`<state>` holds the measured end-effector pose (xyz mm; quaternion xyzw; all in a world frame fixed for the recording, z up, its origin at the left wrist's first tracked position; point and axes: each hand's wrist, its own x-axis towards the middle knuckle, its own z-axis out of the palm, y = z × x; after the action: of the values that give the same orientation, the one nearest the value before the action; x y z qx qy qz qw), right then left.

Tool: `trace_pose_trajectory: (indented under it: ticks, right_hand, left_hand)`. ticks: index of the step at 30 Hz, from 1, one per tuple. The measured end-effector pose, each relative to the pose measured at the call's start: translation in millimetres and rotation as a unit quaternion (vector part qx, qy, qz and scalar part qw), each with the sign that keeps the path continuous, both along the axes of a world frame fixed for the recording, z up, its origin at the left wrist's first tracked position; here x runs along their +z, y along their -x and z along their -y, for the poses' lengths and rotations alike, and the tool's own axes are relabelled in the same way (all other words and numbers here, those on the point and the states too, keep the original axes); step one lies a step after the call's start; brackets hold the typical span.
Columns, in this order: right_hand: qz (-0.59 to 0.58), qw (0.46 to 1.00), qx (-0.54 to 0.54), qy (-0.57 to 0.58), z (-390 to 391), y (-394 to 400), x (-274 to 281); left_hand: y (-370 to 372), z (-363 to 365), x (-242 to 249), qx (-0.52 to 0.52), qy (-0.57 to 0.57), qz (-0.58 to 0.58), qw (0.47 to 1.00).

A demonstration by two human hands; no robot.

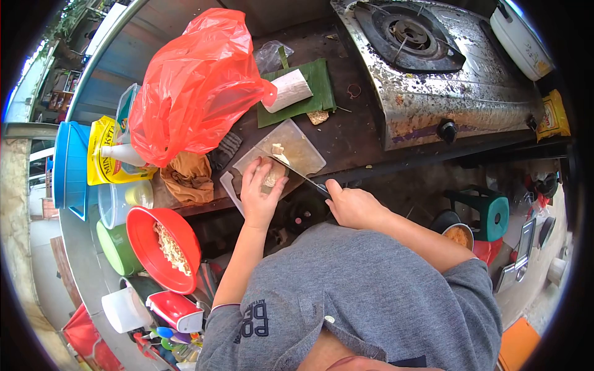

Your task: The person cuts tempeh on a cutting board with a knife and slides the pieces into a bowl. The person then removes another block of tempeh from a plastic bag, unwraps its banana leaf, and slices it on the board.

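Note:
My left hand [258, 196] has its fingers curled round a pale, beige block of food that looks like tempeh [273, 175], on a translucent cutting board [308, 149]. In my right hand [356, 206] is the dark handle of a knife [304, 176], its blade angled up and left across the board beside the block. Small cut pieces [278, 149] lie just past the blade. Beyond the board, a white block [289, 90] rests on a green banana leaf [322, 82].
A large red plastic bag [198, 86] stands behind the board's left side. At right is a worn gas stove [402, 93]. A red bowl [141, 244] with pale chopped pieces is at left, near a yellow pouch [99, 145]. A brown cloth [187, 179] lies close to my left hand.

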<state>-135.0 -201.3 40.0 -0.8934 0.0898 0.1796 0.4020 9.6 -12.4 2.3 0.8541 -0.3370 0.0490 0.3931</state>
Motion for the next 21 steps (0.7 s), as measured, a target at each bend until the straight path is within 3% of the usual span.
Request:
trace_pose_trajectory:
  ticks: [5, 12, 21]
  right_hand:
    - [0.056, 0.994, -0.036, -0.088, 18.5, -1.8, -10.4]
    - [0.126, 0.991, -0.028, -0.046, 9.9, 8.8, 18.3]
    - [0.105, 0.994, -0.003, 0.007, -4.0, 10.9, 22.2]
  left_hand:
    - [1.2, -1.4, 0.5, 0.0, 0.012, -0.012, 1.0]
    - [2.6, -5.9, -5.4, 0.021, 0.009, 0.022, 1.0]
    - [4.9, -2.2, -3.5, 0.033, -0.01, 0.027, 0.999]
